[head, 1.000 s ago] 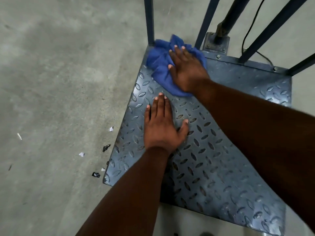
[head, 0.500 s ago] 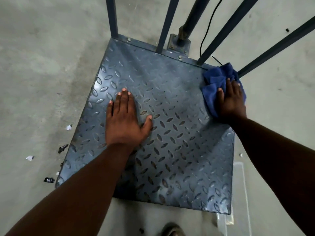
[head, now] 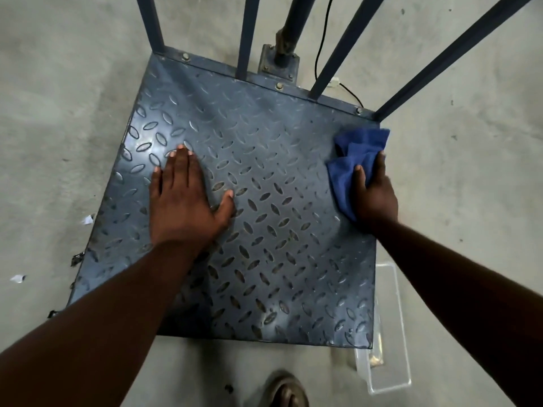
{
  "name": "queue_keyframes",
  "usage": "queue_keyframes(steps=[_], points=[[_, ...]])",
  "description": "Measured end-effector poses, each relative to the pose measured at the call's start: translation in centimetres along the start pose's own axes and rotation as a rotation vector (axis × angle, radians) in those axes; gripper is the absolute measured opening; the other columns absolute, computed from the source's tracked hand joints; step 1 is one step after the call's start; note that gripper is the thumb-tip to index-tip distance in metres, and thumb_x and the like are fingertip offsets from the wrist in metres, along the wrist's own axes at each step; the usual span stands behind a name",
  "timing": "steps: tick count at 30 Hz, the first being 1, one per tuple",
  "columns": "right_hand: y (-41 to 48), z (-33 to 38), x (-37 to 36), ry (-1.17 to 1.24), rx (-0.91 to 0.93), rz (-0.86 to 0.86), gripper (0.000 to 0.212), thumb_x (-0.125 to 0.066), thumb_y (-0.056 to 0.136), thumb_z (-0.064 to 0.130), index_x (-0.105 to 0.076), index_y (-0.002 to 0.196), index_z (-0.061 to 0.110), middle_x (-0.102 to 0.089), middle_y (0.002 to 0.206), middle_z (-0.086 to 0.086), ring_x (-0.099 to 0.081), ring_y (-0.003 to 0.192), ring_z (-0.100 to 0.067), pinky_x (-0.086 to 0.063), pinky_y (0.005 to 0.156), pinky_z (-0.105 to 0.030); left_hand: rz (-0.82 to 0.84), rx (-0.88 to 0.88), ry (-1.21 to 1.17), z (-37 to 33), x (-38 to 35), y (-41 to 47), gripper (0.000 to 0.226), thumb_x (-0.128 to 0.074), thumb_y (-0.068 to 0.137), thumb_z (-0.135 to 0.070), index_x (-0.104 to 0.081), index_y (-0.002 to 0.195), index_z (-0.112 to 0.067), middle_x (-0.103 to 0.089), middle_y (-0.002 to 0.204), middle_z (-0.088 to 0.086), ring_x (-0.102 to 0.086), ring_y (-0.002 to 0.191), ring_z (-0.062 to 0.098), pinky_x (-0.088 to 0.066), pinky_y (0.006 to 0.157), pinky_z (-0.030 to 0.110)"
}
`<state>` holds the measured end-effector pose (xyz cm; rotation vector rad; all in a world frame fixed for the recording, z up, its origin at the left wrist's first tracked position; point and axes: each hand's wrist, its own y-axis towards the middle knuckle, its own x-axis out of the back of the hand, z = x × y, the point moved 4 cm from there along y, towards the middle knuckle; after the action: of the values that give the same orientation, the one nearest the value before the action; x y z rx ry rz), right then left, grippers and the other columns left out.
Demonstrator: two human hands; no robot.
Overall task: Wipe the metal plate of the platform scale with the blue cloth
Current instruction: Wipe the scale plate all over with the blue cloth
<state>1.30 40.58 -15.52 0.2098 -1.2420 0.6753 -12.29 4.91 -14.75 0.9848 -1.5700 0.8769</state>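
- Blue cloth [head: 354, 163] lies bunched under the right hand [head: 374, 190] at the plate's right edge, just short of the far right corner. A second ago it was at the far left corner and half a second ago in the far right corner, so the wipe has run across the back edge and is now coming down the right side.
- Right grip: fingers lie over the cloth and press it to the metal plate [head: 264, 171], thumb along its near edge; whether they curl round any fold I cannot tell.
- Left grip: the left hand [head: 183, 201] is flat and spread on the plate, well to the left of the cloth, holding nothing; it has stayed put as a brace.
- My judgement: the back strip is covered; the middle and near half, nearer the person than both grips, are left to wipe.
- Counts, head view: one cloth, one plate, two hands, four slanted blue bars [head: 338, 54] plus one round post [head: 289, 27] beyond the grips, one clear plastic box [head: 393, 342] on the floor [head: 58, 113] on the near side of the right grip, a few scraps of litter [head: 17, 278] left of the plate, one shoe [head: 286, 389].
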Motion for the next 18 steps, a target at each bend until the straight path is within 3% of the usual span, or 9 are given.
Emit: queue_keyframes(steps=[5, 9, 11, 15, 18], points=[[-12.3, -4.7, -0.3, 0.030, 0.087, 0.143, 0.078, -0.035, 0.099, 0.062, -0.004, 0.165, 0.037, -0.046, 0.146, -0.020, -0.060, 0.112, -0.045, -0.045, 0.079, -0.040, 0.010, 0.011, 0.016, 0.0, 0.0, 0.0, 0.098, -0.033, 0.100, -0.072, -0.018, 0.168, -0.003, -0.015, 0.177, 0.018, -0.014, 0.164, 0.032, -0.010, 0.133, 0.051], [-19.5, -8.1, -1.0, 0.050, 0.100, 0.244, 0.069, -0.031, 0.097, 0.067, 0.007, 0.154, 0.062, -0.029, 0.160, -0.006, -0.049, 0.131, -0.034, -0.046, 0.090, -0.038, 0.007, 0.010, 0.022, 0.1, -0.1, -0.1, 0.099, -0.032, 0.099, -0.073, -0.020, 0.168, -0.002, -0.016, 0.177, 0.018, -0.015, 0.164, 0.033, -0.009, 0.133, 0.051], [-19.1, -8.3, -0.8, 0.037, 0.114, 0.228, 0.068, -0.030, 0.095, 0.072, 0.014, 0.146, 0.071, -0.029, 0.159, -0.005, -0.049, 0.133, -0.032, -0.044, 0.088, -0.035, -0.003, 0.018, 0.010, 0.1, -0.2, 0.1, 0.099, -0.033, 0.098, -0.072, -0.022, 0.167, -0.002, -0.017, 0.176, 0.018, -0.016, 0.163, 0.033, -0.009, 0.133, 0.050], [-13.9, -6.2, -0.5, 0.030, 0.128, 0.216, 0.077, -0.037, 0.100, 0.063, 0.002, 0.163, 0.042, -0.039, 0.154, -0.015, -0.058, 0.119, -0.040, -0.040, 0.080, -0.032, -0.017, 0.017, -0.001, 0.1, -0.6, 0.2, 0.100, -0.034, 0.097, -0.072, -0.023, 0.167, -0.002, -0.018, 0.176, 0.018, -0.017, 0.163, 0.033, -0.011, 0.133, 0.052], [-6.6, -3.6, -0.2, 0.022, 0.131, 0.085, 0.074, -0.045, 0.105, 0.047, -0.009, 0.166, 0.028, -0.044, 0.149, -0.023, -0.058, 0.117, -0.046, -0.044, 0.078, -0.038, -0.031, 0.002, -0.003, 0.0, -0.8, 0.1, 0.099, -0.033, 0.097, -0.072, -0.022, 0.166, -0.002, -0.018, 0.175, 0.019, -0.018, 0.163, 0.035, -0.011, 0.132, 0.053]])
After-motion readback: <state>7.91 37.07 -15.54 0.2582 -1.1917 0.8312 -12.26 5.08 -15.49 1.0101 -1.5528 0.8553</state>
